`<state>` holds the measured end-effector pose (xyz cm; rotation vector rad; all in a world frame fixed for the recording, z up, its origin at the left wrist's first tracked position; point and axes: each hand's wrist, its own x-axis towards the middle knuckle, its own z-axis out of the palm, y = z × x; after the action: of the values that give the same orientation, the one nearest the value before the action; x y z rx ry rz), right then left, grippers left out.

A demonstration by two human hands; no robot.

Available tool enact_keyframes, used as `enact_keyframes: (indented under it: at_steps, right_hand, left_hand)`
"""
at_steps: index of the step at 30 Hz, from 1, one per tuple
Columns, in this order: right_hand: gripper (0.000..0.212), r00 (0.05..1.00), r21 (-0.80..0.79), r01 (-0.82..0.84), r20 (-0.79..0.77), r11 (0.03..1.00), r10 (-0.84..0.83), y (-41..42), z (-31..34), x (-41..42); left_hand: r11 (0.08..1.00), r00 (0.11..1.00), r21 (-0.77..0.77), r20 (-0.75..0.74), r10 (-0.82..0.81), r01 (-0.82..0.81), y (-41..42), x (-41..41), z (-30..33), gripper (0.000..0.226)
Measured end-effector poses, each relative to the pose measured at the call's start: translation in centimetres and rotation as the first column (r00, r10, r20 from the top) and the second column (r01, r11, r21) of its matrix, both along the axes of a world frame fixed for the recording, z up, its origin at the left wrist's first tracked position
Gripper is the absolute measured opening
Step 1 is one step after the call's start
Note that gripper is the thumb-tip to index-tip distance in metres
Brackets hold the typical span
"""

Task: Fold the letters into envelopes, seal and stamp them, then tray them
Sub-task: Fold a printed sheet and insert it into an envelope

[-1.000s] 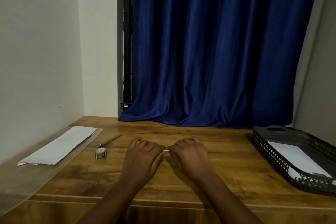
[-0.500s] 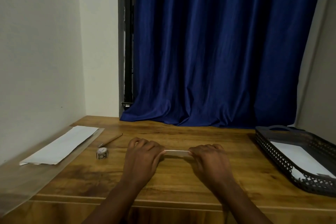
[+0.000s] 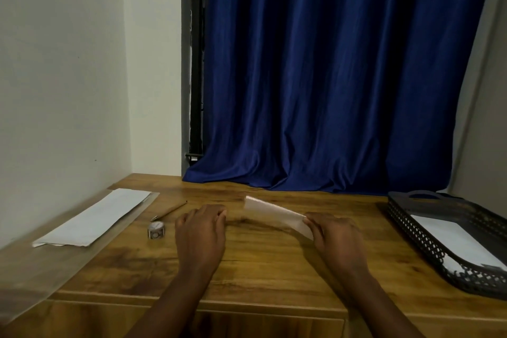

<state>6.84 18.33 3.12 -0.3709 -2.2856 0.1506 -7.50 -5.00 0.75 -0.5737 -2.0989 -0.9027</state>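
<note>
Blue curtain hangs behind wood desk; pencil lies left of centre, white wall on left

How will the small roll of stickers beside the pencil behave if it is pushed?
The small round roll of stickers looks light, so a push would probably slide it along the wooden table. It seems to lie flat on one end, so rolling is unlikely unless it tips.
</note>
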Motion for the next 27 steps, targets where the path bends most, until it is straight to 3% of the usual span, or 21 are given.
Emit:
enact_keyframes:
  at_steps: [2,3,5,7,9,12,14,18,21,23,27]
  right_hand:
    - [0.021,0.996,-0.257,-0.033,-0.083,0.966,0.012,-0.5,0.6,-0.3]
    - [0.018,0.992,-0.426,-0.096,-0.115,0.9,0.052,-1.0,1.0,-0.5]
    - [0.009,0.965,-0.73,-0.262,-0.205,0.631,0.164,-2.1,1.8,-0.8]
    - [0.008,0.94,-0.866,-0.33,-0.262,0.376,0.221,-3.7,2.0,-1.1]
    - [0.011,0.923,-0.906,-0.339,-0.269,0.253,0.275,-5.1,1.0,-1.8]
    - [0.016,0.902,-0.917,-0.33,-0.236,0.223,0.362,-6.7,-0.8,-3.0]
    - [0.017,0.886,-0.907,-0.34,-0.22,0.249,0.408,-7.2,-1.5,-3.6]
    - [0.023,0.879,-0.904,-0.335,-0.199,0.265,0.434,-7.2,-1.6,-3.9]
    - [0.022,0.858,-0.91,-0.345,-0.207,0.229,0.47,-7.1,-2.3,-4.0]
    - [0.021,0.849,-0.912,-0.353,-0.22,0.207,0.48,-6.9,-2.7,-4.0]
    - [0.022,0.847,-0.9,-0.406,-0.305,0.159,0.436,-6.5,-3.2,-3.9]
  left_hand:
    - [0.988,0.991,0.111,0.07,-0.117,0.109,-0.1,-0.3,-0.2,0.02]
    - [0.963,0.965,0.148,0.108,-0.241,0.224,-0.1,-0.1,-0.3,0.029]
    - [0.863,0.841,0.204,0.206,-0.499,0.462,0.0,0.7,-0.2,0.039]
    - [0.744,0.68,0.28,0.302,-0.668,0.606,0.2,1.1,-0.1,0.037]
    - [0.63,0.541,0.444,0.325,-0.776,0.637,0.2,0.9,0.0,0.044]
    - [0.577,0.413,0.611,0.405,-0.816,0.542,0.1,0.4,0.2,0.045]
    - [0.616,0.408,0.623,0.463,-0.787,0.482,0.1,0.1,0.1,0.03]
    - [0.658,0.462,0.661,0.487,-0.741,0.36,0.2,-0.8,0.0,0.015]
    - [0.641,0.543,0.738,0.456,-0.705,0.212,0.2,-0.9,0.5,0.006]
    - [0.642,0.603,0.757,0.458,-0.654,0.121,0.0,-1.2,0.6,0.008]
    - [0.63,0.62,0.775,0.47,-0.628,0.051,-0.6,-1.8,0.4,0.017]
